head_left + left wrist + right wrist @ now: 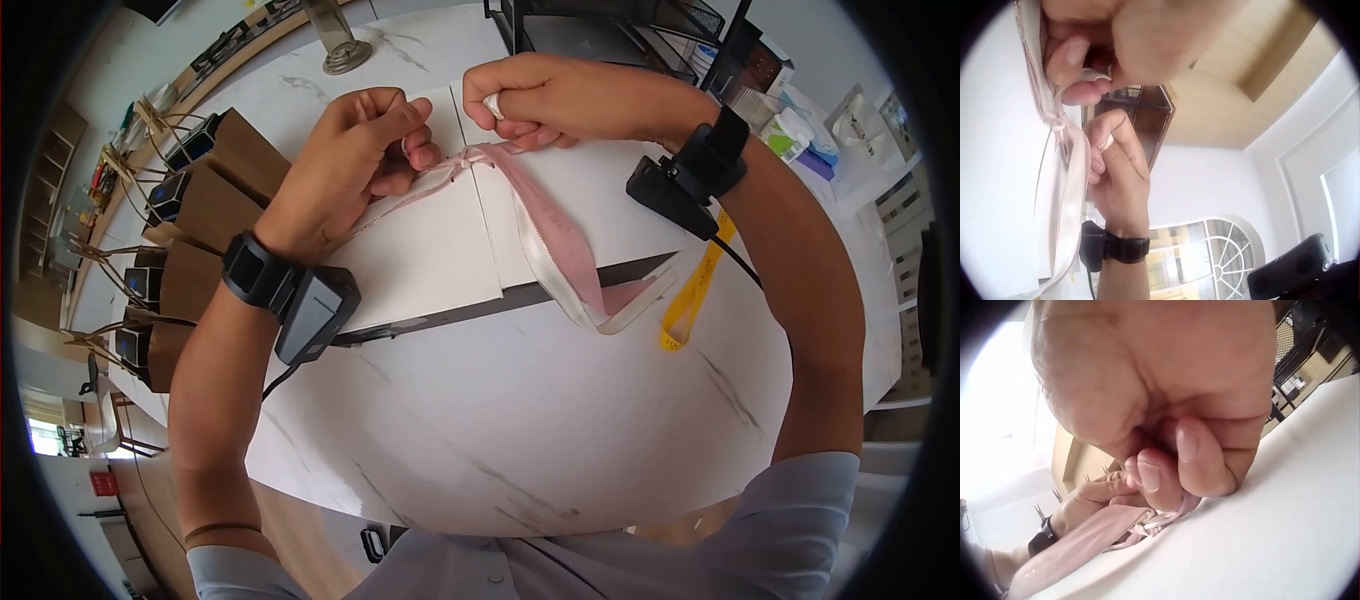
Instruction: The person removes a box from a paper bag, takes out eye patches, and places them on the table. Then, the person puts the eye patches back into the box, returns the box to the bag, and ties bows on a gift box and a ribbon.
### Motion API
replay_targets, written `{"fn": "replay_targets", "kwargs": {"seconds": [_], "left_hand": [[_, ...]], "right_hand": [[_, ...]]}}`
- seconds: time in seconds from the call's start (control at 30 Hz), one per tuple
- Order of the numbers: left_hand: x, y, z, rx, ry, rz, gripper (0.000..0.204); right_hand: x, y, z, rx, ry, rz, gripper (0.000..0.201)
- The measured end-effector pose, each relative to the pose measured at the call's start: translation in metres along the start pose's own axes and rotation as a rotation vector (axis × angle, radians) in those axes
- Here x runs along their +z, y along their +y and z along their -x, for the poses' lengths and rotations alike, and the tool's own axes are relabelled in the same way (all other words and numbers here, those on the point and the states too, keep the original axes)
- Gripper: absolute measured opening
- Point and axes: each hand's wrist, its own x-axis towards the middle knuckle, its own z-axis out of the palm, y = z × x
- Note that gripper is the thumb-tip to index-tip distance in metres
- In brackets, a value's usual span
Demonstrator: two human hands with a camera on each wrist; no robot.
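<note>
A pink and white ribbon (558,235) is tied round a white-topped box (420,265), with its knot (467,160) near the middle of the lid. Just left of the knot, my left hand (360,155) grips one part of the ribbon between curled fingers. On the other side my right hand (540,100) holds another part, its fingers folded into the palm. A white bit of ribbon (1107,144) shows between the right fingers in the left wrist view. One long tail hangs over the box's near dark edge. From the right wrist, the knot (1144,527) appears close below the fingertips.
Several brown paper bags (205,205) with dark boxes inside line the left of the marble-patterned table (520,420). A yellow tape (690,300) lies right of the box. Behind stand a glass vase (345,50) and a black rack (590,45).
</note>
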Motion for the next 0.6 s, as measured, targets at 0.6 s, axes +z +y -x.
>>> {"fn": "replay_targets", "kwargs": {"seconds": [0.6], "left_hand": [[-0.008,-0.005,0.044,0.380,0.283,-0.850,0.043]], "right_hand": [[-0.013,0.017,0.013,-0.092,0.559,-0.090,0.039]]}}
